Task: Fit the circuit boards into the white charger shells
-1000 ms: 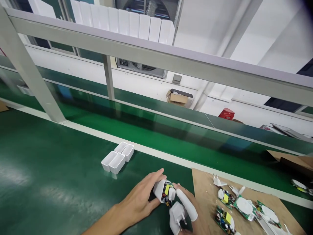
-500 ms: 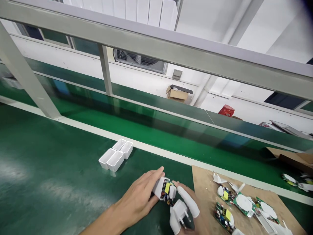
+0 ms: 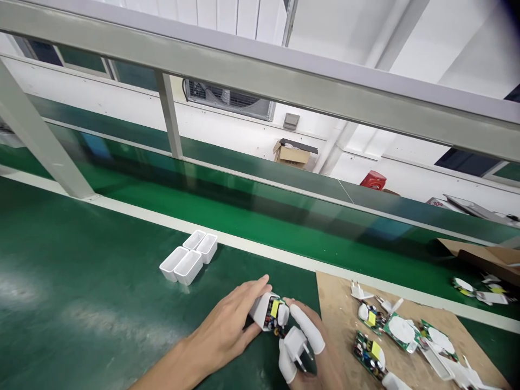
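My left hand [image 3: 229,319] is closed around a white plastic charger housing [image 3: 260,311], thumb below and fingers above. Out of the housing's open end shows a circuit board [image 3: 277,314] with a yellow-wrapped part and a white pad. My right hand [image 3: 312,336], with white finger cots on thumb and forefinger, pinches a white two-pin plug piece [image 3: 296,344] just beside the board's end. The plug's pins point down and to the right. Both hands are close together above the green table, and the right hand's other fingers are partly hidden behind the parts.
Several white open housings [image 3: 189,266] stand grouped on the green tabletop [image 3: 101,271] to the left. At the right, a brown cardboard sheet [image 3: 333,303] carries several circuit boards [image 3: 369,352] with plugs. A green conveyor belt [image 3: 244,222] runs behind a pale rail, with a cardboard box [image 3: 487,254] at far right.
The whole view has shifted slightly. The plug piece in my right hand has tilted a little; both hands keep their hold, with the board still partly inside the housing.
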### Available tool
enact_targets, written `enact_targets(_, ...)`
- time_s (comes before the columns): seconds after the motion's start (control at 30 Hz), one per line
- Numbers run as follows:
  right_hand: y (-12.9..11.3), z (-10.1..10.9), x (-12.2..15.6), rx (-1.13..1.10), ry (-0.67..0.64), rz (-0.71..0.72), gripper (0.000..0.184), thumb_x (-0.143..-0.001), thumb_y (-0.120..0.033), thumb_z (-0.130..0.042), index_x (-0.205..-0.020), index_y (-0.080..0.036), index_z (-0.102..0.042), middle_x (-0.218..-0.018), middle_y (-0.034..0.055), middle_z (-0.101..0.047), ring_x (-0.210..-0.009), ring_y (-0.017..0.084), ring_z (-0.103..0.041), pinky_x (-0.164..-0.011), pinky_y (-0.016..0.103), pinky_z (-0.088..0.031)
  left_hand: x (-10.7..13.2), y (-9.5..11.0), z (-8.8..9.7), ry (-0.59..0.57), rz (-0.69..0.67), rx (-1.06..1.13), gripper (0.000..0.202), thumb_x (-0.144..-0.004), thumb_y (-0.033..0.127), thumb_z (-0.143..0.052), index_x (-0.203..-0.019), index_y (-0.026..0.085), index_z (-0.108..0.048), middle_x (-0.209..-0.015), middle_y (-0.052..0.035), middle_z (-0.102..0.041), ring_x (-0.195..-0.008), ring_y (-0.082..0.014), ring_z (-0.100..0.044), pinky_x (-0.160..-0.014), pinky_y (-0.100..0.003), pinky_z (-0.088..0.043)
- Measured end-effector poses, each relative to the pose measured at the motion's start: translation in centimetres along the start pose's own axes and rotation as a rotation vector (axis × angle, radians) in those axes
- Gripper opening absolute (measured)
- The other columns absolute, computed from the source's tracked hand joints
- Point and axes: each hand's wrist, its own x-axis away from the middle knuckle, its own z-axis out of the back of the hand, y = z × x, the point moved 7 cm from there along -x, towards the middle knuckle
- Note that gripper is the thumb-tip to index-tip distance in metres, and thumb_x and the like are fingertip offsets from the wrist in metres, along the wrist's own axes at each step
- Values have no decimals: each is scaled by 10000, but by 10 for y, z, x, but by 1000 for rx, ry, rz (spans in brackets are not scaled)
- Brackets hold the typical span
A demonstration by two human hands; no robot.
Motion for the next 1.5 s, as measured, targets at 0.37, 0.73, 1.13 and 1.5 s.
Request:
enact_targets(0.37, 3, 0, 0, -8, -44, -15, 656, -928, -94, -538, -1556, -192, -375, -1418, 174, -618, -1291, 290, -659, -1032, 422, -619, 0, 0, -1, -26, 20, 15, 884, -987, 110, -576, -1663, 333, -52, -1483, -103, -608, -1393, -295, -558, -1163, -544, -505)
enact_targets(0.73, 7, -2, 3, -32, -58, -63, 674, -912, -113, -553, -1558, -224, -399, -1455, 159, -600, -1321, 308, -642, -1047, 433, -606, 0, 0, 0, -19, 15, 20, 903, -974, 106, -598, -1668, 324, -64, -1480, -101, -611, -1373, -289, -578, -1155, -537, -517)
enact_targets(1.13, 8, -7, 7, -51, -34, -35, 698, -907, -118, -554, -1575, -242, -393, -1464, 136, -609, -1332, 315, -638, -1068, 442, -597, -2, -1, -1, -10, -1, 27, 884, -979, 110, -597, -1667, 323, -86, -1479, -100, -607, -1388, -283, -556, -1140, -491, -531)
enact_targets(1.5, 16, -10, -2, -166, -155, -39, 714, -964, -308, -684, -1604, -233, -377, -1597, 152, -491, -1438, 333, -537, -1142, 475, -529, 7, -4, -9, -147, 147, 201, 893, -950, 188, -618, -1669, 353, -114, -1585, -94, -522, -1384, -295, -594, -1140, -454, -535)
